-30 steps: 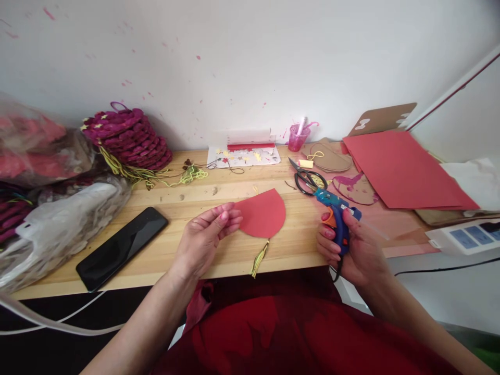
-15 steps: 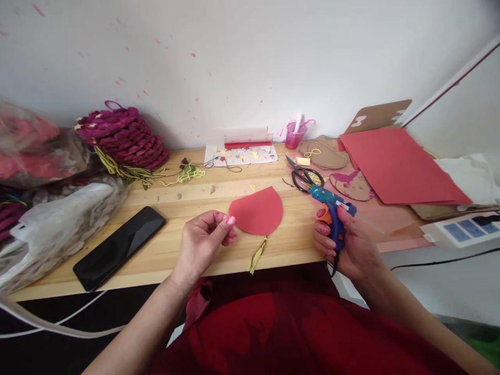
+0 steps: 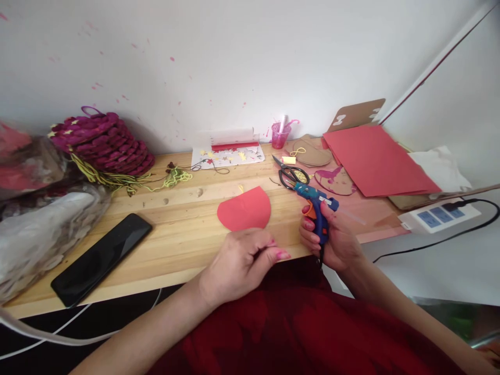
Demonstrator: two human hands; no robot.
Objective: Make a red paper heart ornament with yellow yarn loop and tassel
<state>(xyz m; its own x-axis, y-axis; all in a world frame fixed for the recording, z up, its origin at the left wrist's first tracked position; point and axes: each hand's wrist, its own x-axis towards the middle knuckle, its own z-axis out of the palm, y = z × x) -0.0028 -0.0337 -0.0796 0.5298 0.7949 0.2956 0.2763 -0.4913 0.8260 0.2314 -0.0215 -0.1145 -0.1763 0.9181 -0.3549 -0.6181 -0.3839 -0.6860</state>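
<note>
Cloth (image 3: 281,333), dark red, fills the nearest space, right up against the front edge of the table (image 3: 179,234). Over that edge is the left hand (image 3: 242,263), its grip narrow, thumb close to the curled fingers; whether something thin is pinched there I cannot tell. The right hand (image 3: 336,239), also by the front edge, has its grip wrapped around a blue glue gun (image 3: 322,213), nozzle tilted up and to the left. A strip of wood grain separates the two hands, giving room to move sideways. Left of them, a black phone (image 3: 101,259) lies aslant, one corner near the front edge.

Just beyond the left hand, the red card (image 3: 245,208) lies flat, straight edge facing the wall and part of its rounded edge hidden by the knuckles. Wood shows along its left and far sides. The nozzle overlaps the handles of the scissors (image 3: 286,167); contact is unclear. To the right, red sheets (image 3: 378,161) crowd that end of the table. Farthest, a purple cup (image 3: 279,139) and a star-strewn white sheet (image 3: 199,160) stand along the wall (image 3: 219,57).
</note>
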